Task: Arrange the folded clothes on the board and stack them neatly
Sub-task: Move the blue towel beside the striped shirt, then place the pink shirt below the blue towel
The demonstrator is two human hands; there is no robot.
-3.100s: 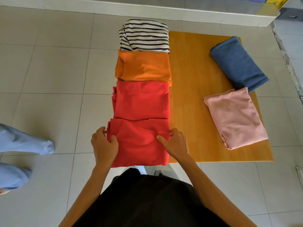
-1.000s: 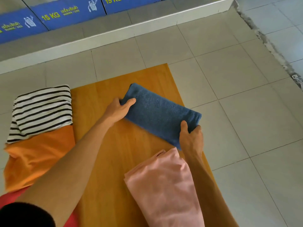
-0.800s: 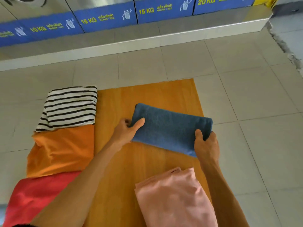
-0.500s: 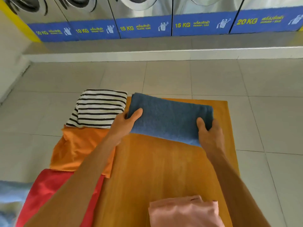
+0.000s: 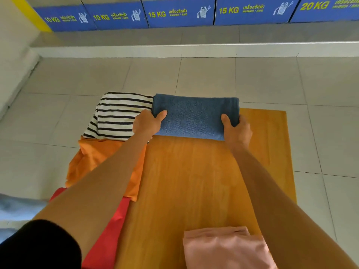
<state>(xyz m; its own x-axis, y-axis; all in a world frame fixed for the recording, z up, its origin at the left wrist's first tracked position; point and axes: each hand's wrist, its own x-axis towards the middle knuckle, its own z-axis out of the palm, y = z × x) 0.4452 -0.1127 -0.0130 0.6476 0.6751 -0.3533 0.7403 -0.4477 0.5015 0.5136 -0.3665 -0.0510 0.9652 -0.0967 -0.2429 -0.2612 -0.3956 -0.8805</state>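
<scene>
Nearest the camera, a folded pale pink cloth (image 5: 227,249) lies at the near edge of the flat orange-brown wooden board (image 5: 194,181), which rests on the grey tiled floor (image 5: 330,133). To its left, a folded red cloth (image 5: 108,230) lies along the board's left side, partly hidden by the left forearm and a black sleeve (image 5: 38,245).

Beyond the red piece comes a folded orange cloth (image 5: 93,160), its near edge overlapping the red one. Farther along the same row sits a folded black-and-white striped cloth (image 5: 116,115), its near edge touching the orange one.

At the far end of the board, the folded blue towel-like cloth (image 5: 194,117) is a thick, neat rectangle with a nubbly weave, lying crosswise with its long side toward the person. Its left end touches the striped cloth, and its far edge reaches past the board's far edge. The left hand (image 5: 147,123) grasps the left end, thumb on top, and the right hand (image 5: 236,129) grasps the right end, thumb on top, the other fingers out of sight beneath.

Past the tiles, a low white curb (image 5: 194,50) runs below blue panels (image 5: 178,13) printed with 10 KG, 15 KG and 20 KG.
</scene>
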